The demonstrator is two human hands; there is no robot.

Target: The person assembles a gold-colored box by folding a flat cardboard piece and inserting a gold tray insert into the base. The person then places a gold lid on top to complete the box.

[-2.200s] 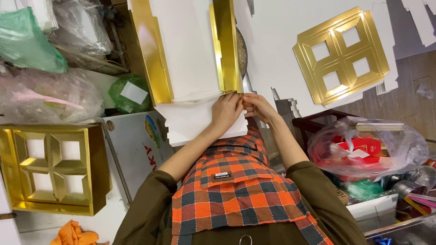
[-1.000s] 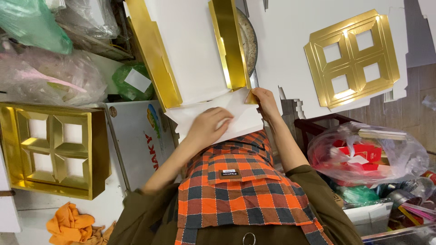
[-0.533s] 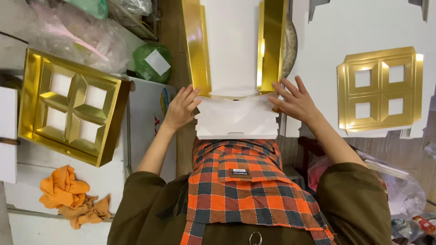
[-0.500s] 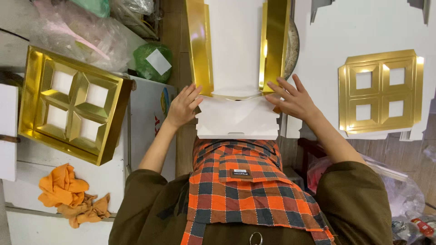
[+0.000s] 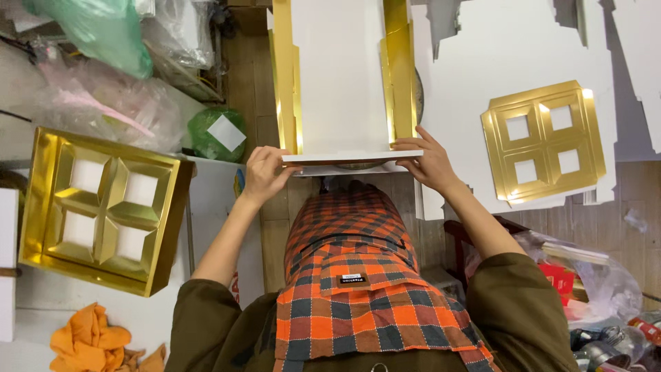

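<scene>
Over floorboards, hands [image 5: 344,169] flank box flap [image 5: 351,158].

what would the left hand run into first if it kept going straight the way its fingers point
The left hand points toward the white end flap, which its fingers already touch. Just beyond stands the box's gold side wall, though depth is hard to judge.

A wood floor [image 5: 640,200] runs under everything. White card sheets [image 5: 509,55] lie at upper right with a gold insert [image 5: 544,141] on them. Plastic bags [image 5: 103,103] sit upper left.
</scene>
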